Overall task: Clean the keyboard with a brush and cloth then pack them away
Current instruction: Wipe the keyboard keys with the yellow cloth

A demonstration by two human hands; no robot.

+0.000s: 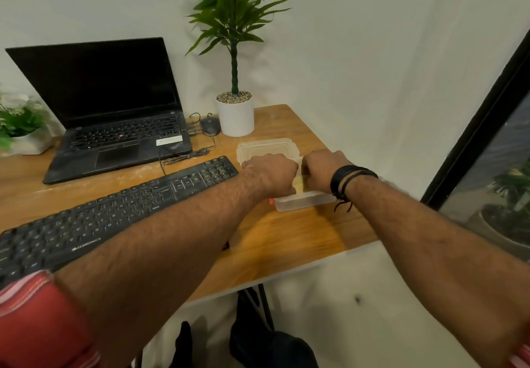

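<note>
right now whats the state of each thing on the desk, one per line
laptop: lid open, screen dark
keyboard: flat on the desk, untouched
container: open, both hands over it, something yellow inside
lid: off, lying behind the container
mouse: idle beside the white plant pot
left hand: fingers curled down into the container
right hand: fingers curled down into the container

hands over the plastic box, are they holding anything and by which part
Both the left hand and right hand are curled over the clear plastic box, with something yellow between them. Their fingers are hidden, so the hold cannot be told.
</note>
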